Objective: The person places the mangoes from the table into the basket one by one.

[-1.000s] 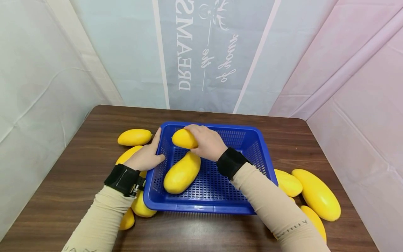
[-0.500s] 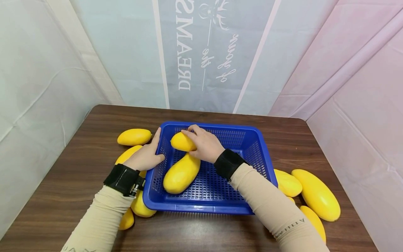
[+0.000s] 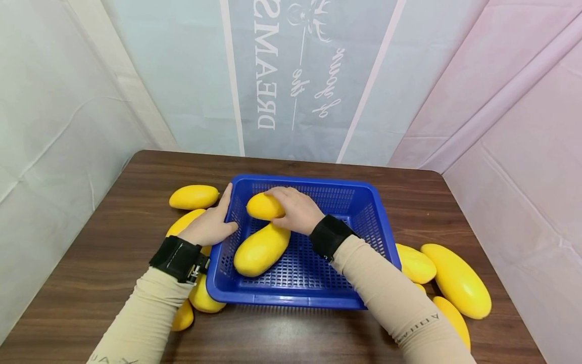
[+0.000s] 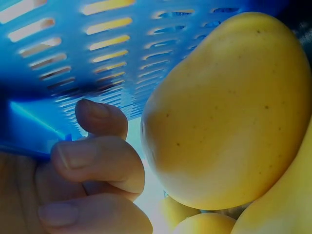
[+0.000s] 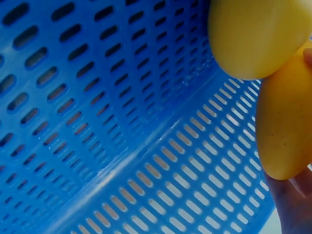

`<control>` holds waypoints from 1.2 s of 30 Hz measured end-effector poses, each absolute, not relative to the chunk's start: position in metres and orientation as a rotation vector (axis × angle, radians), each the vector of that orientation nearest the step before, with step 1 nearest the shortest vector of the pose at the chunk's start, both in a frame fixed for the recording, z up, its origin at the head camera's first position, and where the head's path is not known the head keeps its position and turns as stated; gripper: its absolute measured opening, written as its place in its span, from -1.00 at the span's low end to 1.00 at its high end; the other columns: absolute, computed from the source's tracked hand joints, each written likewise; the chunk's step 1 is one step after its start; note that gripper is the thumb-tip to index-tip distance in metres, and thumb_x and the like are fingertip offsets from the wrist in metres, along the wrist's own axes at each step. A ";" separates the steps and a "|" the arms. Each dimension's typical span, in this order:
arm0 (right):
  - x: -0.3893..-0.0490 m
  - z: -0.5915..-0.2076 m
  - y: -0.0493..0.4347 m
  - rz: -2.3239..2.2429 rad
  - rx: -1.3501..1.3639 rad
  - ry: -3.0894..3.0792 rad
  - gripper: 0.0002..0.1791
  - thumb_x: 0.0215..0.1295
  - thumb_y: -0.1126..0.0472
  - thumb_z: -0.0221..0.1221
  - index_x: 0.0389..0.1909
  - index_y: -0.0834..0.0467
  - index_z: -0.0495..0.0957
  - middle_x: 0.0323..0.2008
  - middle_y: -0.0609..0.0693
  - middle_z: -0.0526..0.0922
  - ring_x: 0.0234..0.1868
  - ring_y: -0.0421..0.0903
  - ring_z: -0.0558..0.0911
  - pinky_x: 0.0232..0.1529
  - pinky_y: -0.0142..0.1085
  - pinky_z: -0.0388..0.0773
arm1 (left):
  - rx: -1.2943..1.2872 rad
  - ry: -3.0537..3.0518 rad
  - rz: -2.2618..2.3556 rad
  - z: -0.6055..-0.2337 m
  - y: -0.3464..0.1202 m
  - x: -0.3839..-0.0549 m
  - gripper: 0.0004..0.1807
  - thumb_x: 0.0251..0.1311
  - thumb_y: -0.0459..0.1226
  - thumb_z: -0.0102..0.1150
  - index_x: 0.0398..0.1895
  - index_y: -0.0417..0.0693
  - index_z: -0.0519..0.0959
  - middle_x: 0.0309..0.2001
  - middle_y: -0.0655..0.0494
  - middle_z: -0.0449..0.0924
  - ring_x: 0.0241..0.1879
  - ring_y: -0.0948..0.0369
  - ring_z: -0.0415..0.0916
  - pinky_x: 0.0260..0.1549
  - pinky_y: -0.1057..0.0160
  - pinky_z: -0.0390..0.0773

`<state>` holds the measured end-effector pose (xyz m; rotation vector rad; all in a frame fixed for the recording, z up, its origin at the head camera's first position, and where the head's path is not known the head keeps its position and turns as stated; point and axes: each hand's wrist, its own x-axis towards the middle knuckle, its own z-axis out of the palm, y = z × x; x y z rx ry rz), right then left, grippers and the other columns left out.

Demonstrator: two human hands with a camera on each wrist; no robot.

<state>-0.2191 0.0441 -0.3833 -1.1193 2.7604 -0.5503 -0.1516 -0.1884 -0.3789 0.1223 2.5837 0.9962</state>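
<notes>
A blue slotted plastic basket (image 3: 291,300) stands on the table. My left hand (image 3: 209,227) grips its left rim, thumb on the inner side; in the left wrist view, fingers (image 4: 100,158) curl beneath the rim, near a mango (image 4: 229,117) outside the basket. My right hand (image 3: 300,210) reaches into the basket's far left part and holds a yellow mango (image 3: 262,206), also visible in the right wrist view as the lower mango (image 5: 285,122). A second, larger mango (image 3: 261,251) lies slanted on the basket floor, its upper end right at my right thumb.
Loose mangoes lie on the brown wooden table (image 3: 291,333). Left of the basket are several, among them a mango (image 3: 194,197) by its far corner. More lie at the right, including a long mango (image 3: 458,283), partly behind my right forearm. A printed curtain (image 3: 300,76) hangs behind the table.
My right hand has lowered the held mango slightly toward the near side, and its fingers have shifted on it. The larger mango has turned slightly. My left hand stays on the rim.
</notes>
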 end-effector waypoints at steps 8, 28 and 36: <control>-0.222 -0.389 0.046 -0.585 -1.083 2.696 -0.27 0.15 0.11 0.36 0.38 0.12 0.40 0.32 0.09 0.48 0.35 0.05 0.44 0.38 -0.07 0.36 | 0.103 2.581 0.995 -0.381 -0.189 -0.152 0.08 0.37 -0.22 -0.04 0.50 0.23 -0.71 -0.39 -0.10 0.59 -0.70 0.12 0.57 -0.57 0.20 0.62; -0.224 -0.406 0.050 -0.629 -1.076 2.635 -0.28 0.15 0.10 0.33 0.37 0.14 0.41 0.30 0.11 0.51 0.34 0.06 0.46 0.34 -0.08 0.39 | 0.123 2.597 0.982 -0.384 -0.190 -0.153 0.08 0.36 -0.25 -0.04 0.50 0.21 -0.70 -0.44 -0.07 0.59 -0.69 0.13 0.58 -0.59 0.19 0.61; -0.224 -0.408 0.051 -0.617 -1.060 2.626 -0.27 0.16 0.11 0.33 0.38 0.15 0.40 0.31 0.13 0.49 0.35 0.07 0.45 0.35 -0.07 0.39 | 0.126 2.593 0.982 -0.382 -0.189 -0.152 0.08 0.36 -0.25 -0.04 0.51 0.19 -0.70 -0.49 -0.05 0.57 -0.71 0.12 0.56 -0.61 0.19 0.59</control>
